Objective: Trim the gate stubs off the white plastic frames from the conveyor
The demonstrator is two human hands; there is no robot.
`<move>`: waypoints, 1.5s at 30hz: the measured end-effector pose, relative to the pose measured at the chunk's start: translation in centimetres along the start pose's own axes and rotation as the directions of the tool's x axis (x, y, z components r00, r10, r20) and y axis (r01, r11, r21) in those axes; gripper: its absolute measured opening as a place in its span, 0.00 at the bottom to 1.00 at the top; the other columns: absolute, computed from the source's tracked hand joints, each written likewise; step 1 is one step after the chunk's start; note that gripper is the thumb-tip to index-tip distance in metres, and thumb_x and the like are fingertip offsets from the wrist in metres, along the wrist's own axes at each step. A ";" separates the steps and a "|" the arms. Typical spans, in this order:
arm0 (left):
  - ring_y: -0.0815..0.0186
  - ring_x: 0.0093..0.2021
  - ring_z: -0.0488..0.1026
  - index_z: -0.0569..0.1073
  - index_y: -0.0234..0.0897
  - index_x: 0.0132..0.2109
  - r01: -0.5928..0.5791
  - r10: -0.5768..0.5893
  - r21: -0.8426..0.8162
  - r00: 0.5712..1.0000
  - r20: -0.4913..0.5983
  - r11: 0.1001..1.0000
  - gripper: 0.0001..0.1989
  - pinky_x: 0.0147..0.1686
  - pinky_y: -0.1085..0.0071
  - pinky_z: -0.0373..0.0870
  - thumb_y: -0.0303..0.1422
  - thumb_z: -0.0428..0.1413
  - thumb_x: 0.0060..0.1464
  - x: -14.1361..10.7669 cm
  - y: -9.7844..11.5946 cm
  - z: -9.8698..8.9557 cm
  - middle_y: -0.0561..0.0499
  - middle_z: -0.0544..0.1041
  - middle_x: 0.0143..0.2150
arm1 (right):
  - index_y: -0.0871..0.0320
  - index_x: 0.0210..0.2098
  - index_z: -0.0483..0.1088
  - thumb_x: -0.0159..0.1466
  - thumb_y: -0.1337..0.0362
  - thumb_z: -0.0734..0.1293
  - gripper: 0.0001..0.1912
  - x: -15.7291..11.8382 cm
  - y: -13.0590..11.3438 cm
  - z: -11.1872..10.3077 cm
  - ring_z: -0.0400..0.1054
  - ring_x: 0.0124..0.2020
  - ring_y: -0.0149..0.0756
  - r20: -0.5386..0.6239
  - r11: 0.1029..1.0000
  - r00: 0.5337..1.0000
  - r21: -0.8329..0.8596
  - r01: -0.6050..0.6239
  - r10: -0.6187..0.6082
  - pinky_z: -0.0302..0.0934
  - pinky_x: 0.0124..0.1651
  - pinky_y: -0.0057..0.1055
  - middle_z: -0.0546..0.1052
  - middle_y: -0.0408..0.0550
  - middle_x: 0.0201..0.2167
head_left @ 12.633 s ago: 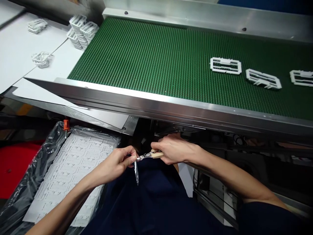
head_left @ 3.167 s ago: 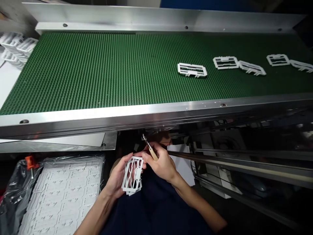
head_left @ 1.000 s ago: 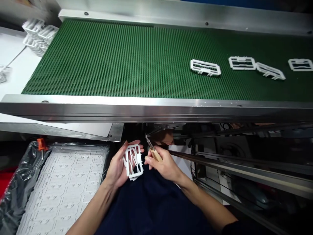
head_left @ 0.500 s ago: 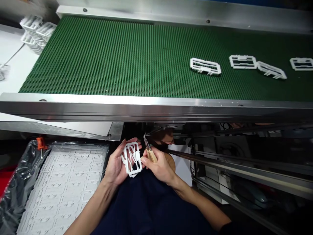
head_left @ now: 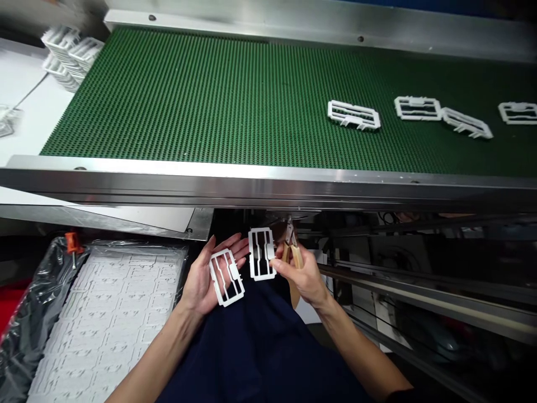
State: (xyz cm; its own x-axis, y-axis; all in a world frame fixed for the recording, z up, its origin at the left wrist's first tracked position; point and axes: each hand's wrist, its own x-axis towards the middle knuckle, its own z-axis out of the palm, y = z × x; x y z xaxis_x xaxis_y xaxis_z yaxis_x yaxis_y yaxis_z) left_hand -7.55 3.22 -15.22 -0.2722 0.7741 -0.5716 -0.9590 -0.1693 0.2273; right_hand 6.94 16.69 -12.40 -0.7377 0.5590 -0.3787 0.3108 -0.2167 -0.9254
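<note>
My left hand [head_left: 201, 282] lies palm up with its fingers stretched out, and a white plastic frame [head_left: 222, 279] with slots rests across the palm and fingers. Just right of it, my right hand [head_left: 302, 274] pinches a second white plastic frame [head_left: 253, 254] by its right edge between thumb and finger. That same hand also holds a pair of nippers [head_left: 296, 254] with pale tan handles, the metal jaws pointing up and away from me. The two frames are apart from each other.
A green ribbed conveyor belt [head_left: 210, 101] with a metal rail [head_left: 235, 173] runs ahead, carrying several white frames [head_left: 353, 115] at right. Stacked frames [head_left: 67, 53] stand at far left. A plastic-lined box [head_left: 29, 336] of white parts [head_left: 109, 324], with an orange clamp [head_left: 74, 243], sits left.
The two frames, overlapping before, are now apart. My right hand has moved right with one frame and the nippers; the other frame stays on my left hand, whose fingers have spread.
</note>
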 end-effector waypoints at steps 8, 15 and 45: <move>0.53 0.57 0.63 0.66 0.21 0.55 0.016 -0.016 0.002 1.000 -0.018 1.000 0.23 0.50 0.64 0.68 0.37 0.42 0.63 -0.2 0.1 0.1 0.31 0.68 0.55 | 0.58 0.35 0.62 0.56 0.62 0.67 0.10 -0.8 -1.1 -0.2 0.61 0.26 0.27 0.014 0.991 0.999 -0.126 0.044 -0.042 0.59 0.31 0.25 0.66 0.41 0.27; 0.52 0.49 0.71 0.70 0.21 0.50 -0.003 0.003 0.003 0.997 -0.071 1.000 0.21 0.46 0.62 0.71 0.36 0.43 0.62 0.1 -0.2 0.3 0.32 0.74 0.47 | 0.57 0.36 0.61 0.54 0.70 0.64 0.10 -1.1 -1.7 2.2 0.57 0.23 0.26 0.180 0.814 0.944 -0.479 0.328 -0.275 0.56 0.29 0.24 0.64 0.38 0.23; 0.53 0.38 0.76 0.75 0.27 0.42 0.070 -0.065 0.043 0.992 -0.107 0.997 0.15 0.40 0.59 0.74 0.33 0.46 0.60 -2.2 0.6 0.8 0.38 0.78 0.37 | 0.59 0.35 0.62 0.57 0.62 0.66 0.11 1.0 0.0 1.1 0.56 0.27 0.26 0.330 0.998 0.943 0.044 0.033 -0.046 0.56 0.32 0.26 0.63 0.42 0.27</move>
State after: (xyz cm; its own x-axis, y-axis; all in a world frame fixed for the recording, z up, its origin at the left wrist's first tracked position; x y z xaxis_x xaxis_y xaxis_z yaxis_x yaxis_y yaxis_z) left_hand -7.42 1.88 -13.24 -0.2161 0.7138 -0.6662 -0.9714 -0.0887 0.2201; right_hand 5.52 16.34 -12.78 -0.9075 0.2733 -0.3191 0.2594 -0.2331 -0.9372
